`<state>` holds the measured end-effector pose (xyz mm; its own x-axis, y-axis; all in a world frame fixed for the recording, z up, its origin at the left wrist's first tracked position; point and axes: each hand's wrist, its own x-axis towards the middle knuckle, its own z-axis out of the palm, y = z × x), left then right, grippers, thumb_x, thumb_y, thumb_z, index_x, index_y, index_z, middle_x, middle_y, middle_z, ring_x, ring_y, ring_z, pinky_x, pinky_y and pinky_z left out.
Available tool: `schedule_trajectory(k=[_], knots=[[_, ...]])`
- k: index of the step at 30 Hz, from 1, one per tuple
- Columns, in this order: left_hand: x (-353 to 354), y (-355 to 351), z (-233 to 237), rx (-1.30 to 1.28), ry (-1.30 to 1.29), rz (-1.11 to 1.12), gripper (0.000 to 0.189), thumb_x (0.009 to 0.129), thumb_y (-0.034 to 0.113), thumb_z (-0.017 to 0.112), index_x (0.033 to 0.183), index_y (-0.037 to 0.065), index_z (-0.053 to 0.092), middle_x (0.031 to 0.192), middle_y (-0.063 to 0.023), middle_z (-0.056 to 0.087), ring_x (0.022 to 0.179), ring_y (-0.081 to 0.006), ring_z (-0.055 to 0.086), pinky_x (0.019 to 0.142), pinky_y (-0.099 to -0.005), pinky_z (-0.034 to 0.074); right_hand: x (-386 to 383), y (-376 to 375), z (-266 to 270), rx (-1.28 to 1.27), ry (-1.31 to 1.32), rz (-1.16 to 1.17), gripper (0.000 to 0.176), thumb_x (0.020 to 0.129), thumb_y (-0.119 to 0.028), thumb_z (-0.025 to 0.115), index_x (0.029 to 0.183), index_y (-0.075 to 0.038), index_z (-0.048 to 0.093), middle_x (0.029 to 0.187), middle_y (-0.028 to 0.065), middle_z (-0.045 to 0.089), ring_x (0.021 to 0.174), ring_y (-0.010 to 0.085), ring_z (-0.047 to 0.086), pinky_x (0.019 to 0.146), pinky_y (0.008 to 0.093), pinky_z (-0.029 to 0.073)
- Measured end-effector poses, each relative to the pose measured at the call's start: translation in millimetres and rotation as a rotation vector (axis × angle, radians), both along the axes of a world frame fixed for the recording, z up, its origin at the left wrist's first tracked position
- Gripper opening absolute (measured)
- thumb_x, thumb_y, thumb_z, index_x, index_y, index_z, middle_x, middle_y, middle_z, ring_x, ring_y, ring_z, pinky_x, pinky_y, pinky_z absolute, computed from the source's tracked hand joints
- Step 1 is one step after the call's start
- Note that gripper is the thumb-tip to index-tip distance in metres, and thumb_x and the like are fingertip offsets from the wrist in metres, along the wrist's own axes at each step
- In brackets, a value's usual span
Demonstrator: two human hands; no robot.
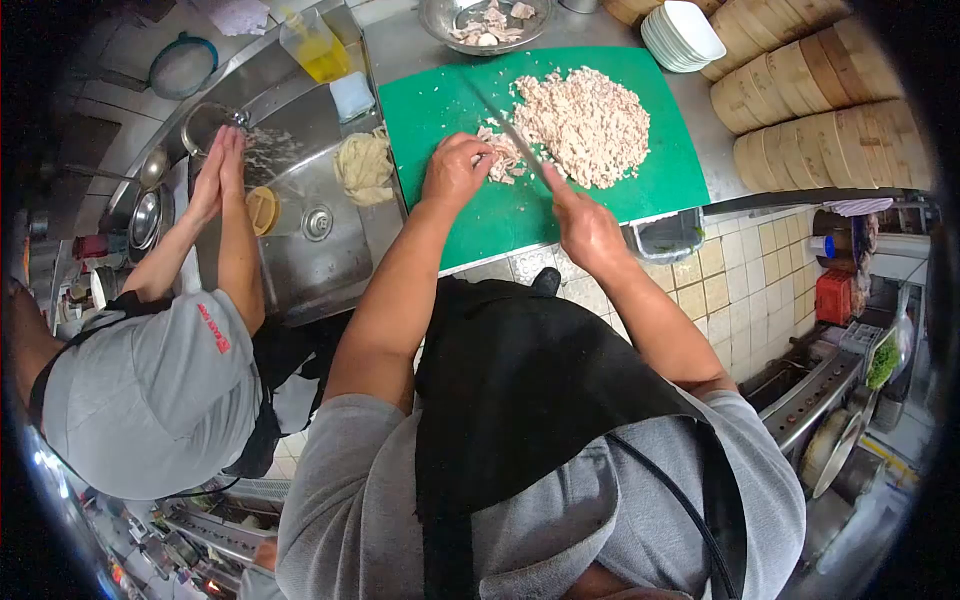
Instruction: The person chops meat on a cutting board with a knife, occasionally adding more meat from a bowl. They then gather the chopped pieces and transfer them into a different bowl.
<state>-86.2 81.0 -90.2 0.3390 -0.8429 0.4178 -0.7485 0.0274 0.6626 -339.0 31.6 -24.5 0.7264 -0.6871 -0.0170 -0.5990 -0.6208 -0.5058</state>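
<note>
In the head view, my right hand (588, 230) grips a kitchen knife (503, 120), its blade seen nearly edge-on over the green cutting board (490, 230). My left hand (455, 172) has its fingers curled against a small pile of pale, cooked-looking meat (503, 160) just left of the blade. Right of the knife lies a large heap of finely chopped meat (590, 125). At the board's far edge stands a metal bowl (485, 38) with larger meat pieces in it.
To the left, a co-worker's hands (225, 165) are pressed together over a steel sink (290, 250). A folded cloth (364, 168) and a jug of yellow liquid (322, 55) are near the sink's edge. White dishes (683, 38) and bamboo steamers (830, 150) line the right.
</note>
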Motion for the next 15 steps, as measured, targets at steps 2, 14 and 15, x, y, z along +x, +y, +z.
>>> schedule_trajectory(k=[2,14,15], knots=[[0.4,0.1,2.6,-0.01,0.002,-0.014,0.015,0.083,0.017,0.083,0.091,0.006,0.077,0.099,-0.0111,0.073,0.096,-0.032,0.07,0.085,-0.0414,0.056,-0.7,-1.5,2.9,0.036,0.107,0.011,0.069,0.098,-0.012,0.058,0.161,-0.028,0.034,0.098,0.0266,0.068,0.089,0.0456,0.068,0.082,0.0537,0.054],[3.0,4.3,9.7,0.119,-0.201,-0.078,0.059,0.073,0.031,0.09,0.126,0.015,0.07,0.134,-0.0095,0.062,0.131,-0.0326,0.052,0.109,-0.0511,0.043,-10.6,-7.0,-1.9,0.059,-0.027,-0.029,0.068,0.097,-0.006,0.058,0.16,-0.02,0.036,0.105,0.0284,0.067,0.096,0.0467,0.067,0.085,0.0538,0.053],[2.4,-0.1,6.6,0.118,-0.202,-0.075,0.059,0.073,0.031,0.09,0.126,0.015,0.07,0.134,-0.0095,0.062,0.131,-0.0326,0.052,0.109,-0.0511,0.043,-7.5,-6.4,1.7,0.016,-0.138,-0.05,0.069,0.097,-0.005,0.058,0.16,-0.019,0.034,0.106,0.0285,0.067,0.097,0.047,0.066,0.085,0.0537,0.053]])
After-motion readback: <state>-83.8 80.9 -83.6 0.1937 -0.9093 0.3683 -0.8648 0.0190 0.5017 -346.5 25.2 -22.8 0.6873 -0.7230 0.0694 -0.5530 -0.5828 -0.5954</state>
